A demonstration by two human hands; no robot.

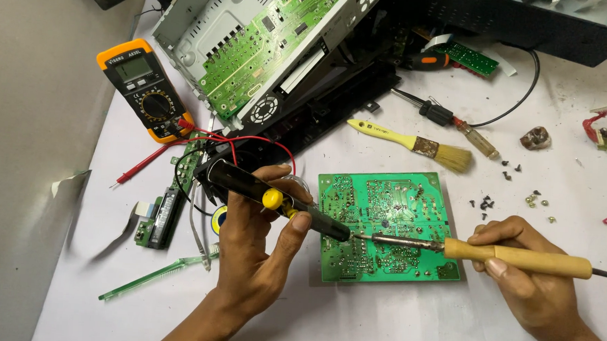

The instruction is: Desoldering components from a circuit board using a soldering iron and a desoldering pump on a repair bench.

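A green circuit board (391,201) lies solder side up on the white table. My left hand (259,250) grips a black desoldering pump (241,183) with a yellow button, its nozzle resting on the board's lower left part. My right hand (524,275) holds a soldering iron (511,257) by its wooden handle. The iron's metal tip meets the board right beside the pump's nozzle.
An orange multimeter (145,88) with red and black leads sits at the far left. An open metal chassis with a green board (254,45) stands behind. A yellow-handled brush (414,142), a screwdriver (449,119), loose screws (493,202) and a narrow circuit strip (165,209) lie around.
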